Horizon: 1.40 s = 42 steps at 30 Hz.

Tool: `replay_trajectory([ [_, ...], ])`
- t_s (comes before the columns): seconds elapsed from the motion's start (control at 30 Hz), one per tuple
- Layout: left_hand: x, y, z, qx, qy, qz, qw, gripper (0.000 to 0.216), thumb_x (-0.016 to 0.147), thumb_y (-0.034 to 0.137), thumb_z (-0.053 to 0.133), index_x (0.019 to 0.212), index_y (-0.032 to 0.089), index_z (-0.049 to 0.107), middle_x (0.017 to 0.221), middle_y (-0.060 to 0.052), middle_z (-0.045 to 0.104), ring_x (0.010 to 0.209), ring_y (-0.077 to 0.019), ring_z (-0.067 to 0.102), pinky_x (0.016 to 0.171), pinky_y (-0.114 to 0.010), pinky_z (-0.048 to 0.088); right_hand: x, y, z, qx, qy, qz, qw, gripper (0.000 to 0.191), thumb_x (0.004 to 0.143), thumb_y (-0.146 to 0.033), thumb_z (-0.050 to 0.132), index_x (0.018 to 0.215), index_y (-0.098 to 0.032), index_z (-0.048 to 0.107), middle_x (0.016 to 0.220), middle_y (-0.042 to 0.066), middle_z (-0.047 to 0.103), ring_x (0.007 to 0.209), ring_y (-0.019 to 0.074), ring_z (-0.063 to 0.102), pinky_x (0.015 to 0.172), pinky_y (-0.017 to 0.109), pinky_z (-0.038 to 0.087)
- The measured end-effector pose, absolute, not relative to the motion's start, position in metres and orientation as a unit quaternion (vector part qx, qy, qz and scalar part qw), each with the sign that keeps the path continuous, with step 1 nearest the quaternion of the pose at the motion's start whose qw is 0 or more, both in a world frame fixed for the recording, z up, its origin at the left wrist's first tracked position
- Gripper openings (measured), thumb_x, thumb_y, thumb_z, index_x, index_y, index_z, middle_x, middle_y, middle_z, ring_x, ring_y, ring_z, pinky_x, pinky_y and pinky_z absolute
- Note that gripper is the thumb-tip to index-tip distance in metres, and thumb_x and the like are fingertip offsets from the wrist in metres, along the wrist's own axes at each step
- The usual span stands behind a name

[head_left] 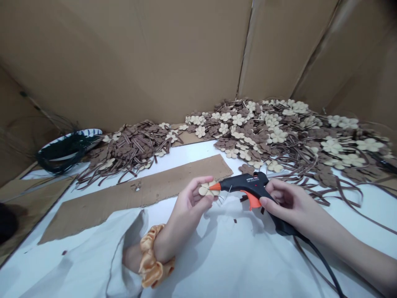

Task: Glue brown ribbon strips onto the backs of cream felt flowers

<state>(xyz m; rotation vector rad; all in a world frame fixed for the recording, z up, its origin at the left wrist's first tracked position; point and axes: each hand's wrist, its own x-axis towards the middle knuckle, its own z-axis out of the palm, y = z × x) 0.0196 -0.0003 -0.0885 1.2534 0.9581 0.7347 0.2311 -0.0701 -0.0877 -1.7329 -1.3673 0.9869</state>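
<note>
Between the thumb and fingers of my left hand (192,201) is a cream felt flower (204,190), its face turned up. My right hand (291,203) is closed around the handle of a black glue gun (245,182) with an orange trigger. The gun's orange tip points left and meets the middle of the flower, or hovers just over it; I cannot tell which. Under the gun's barrel, thin wire-like strands show near my left fingertips. A black cord (322,258) runs from the grip toward the bottom edge.
A long cardboard strip (124,198) lies across the white table. Brown and cream flowers with ribbons form a large pile (269,132) at the back right and a smaller pile (133,145) at the left. A bowl (66,151) of dark strands stands far left. Cardboard walls (124,62) enclose the back.
</note>
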Motion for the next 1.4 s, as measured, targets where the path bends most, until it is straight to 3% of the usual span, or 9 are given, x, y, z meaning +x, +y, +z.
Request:
replay_trajectory([
  [0.6,0.0190,-0.0009,-0.0868,0.568,0.435,0.327,0.617,0.036,0.077,0.028,0.058,0.111,0.017,0.054,0.089,-0.007,0.068,0.085,-0.0191,0.063,0.070,-0.026,0.045,0.2339,-0.0720,-0.0876,-0.681,-0.542,0.349,0.348,0.026,0.079,-0.041,0.055,0.068,-0.021,0.042,0.060,-0.004,0.037,0.053,0.0104,0.033,0.047,0.023,0.025],
  [1.4,0.0201,-0.0009,-0.0864,0.579,0.427,0.335,0.609,0.034,0.076,0.024,0.057,0.109,0.017,0.054,0.072,0.001,0.059,0.063,-0.0107,0.052,0.057,-0.020,0.038,0.2350,-0.0746,-0.0870,-0.701,-0.575,0.273,0.323,0.026,0.079,-0.043,0.052,0.069,-0.022,0.042,0.062,-0.003,0.039,0.054,0.0119,0.036,0.050,0.026,0.030],
])
